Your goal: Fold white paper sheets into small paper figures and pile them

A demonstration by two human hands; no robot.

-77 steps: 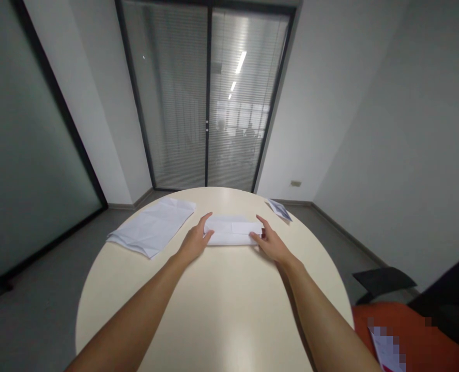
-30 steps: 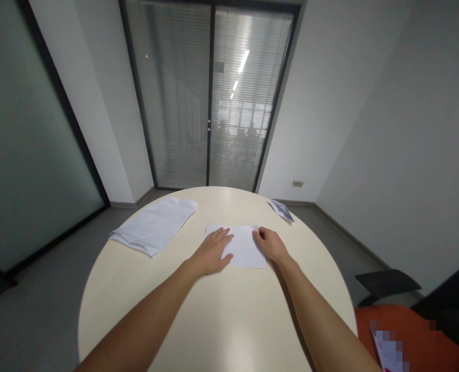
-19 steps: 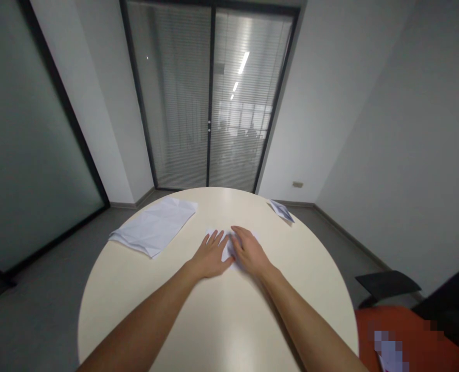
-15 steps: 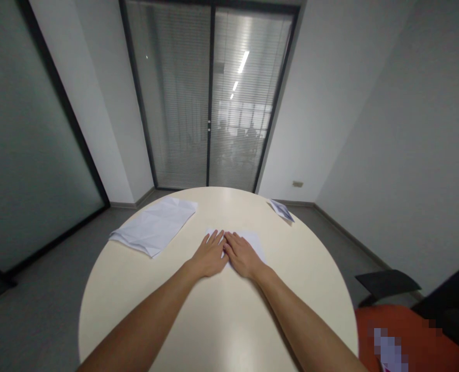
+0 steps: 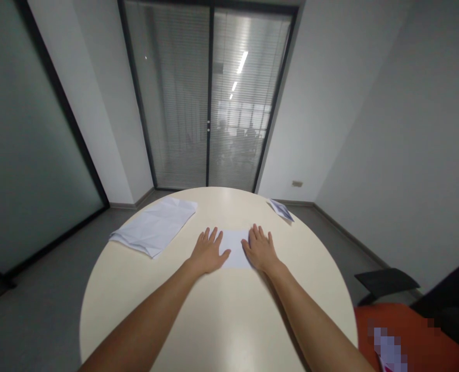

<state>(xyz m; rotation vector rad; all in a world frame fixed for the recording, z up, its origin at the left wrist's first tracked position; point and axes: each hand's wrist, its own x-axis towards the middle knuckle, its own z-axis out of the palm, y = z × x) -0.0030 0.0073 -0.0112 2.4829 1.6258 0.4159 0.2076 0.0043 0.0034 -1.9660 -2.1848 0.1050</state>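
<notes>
A small white sheet of paper (image 5: 234,250) lies flat in the middle of the round table. On its left side rests my left hand (image 5: 209,253), palm down with the fingers spread. My right hand (image 5: 261,250) lies over the sheet's right side, also palm down, its fingers apart. The middle of the paper shows between my two hands, while its side edges are covered by them. Neither hand grips anything.
The cream round table (image 5: 222,310) carries a stack of creased white paper sheets (image 5: 157,225) at the far left. A folded paper (image 5: 280,211) lies by the far right edge. An orange chair (image 5: 411,330) with a black armrest (image 5: 387,279) stands at the right.
My hands were together over the paper and have moved apart, the right one sliding to the right. More of the paper's middle now shows between them.
</notes>
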